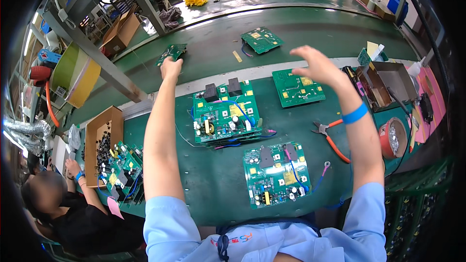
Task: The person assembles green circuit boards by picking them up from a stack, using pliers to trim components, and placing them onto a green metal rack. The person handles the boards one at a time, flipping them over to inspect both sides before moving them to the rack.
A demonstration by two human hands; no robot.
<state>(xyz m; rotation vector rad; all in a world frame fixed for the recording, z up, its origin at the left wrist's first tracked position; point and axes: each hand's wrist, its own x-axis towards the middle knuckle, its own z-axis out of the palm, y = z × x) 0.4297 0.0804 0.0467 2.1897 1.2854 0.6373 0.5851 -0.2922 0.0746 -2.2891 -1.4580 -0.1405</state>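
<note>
My left hand reaches far out to the conveyor belt, its fingers closed at the near edge of a green circuit board. My right hand is raised with fingers apart and nothing in it. Just beneath it lies another circuit board, flat at the bench's far edge. Between my forearms stands a stack of circuit boards with black blocks and blue wires. A single circuit board rests nearer to me, its blue lead ending in a ring terminal.
Orange-handled cutters lie beside my right forearm. Farther along the belt sits another circuit board. At right are an open box and a red tub. A cardboard box of small black parts stands left, near a co-worker's hand.
</note>
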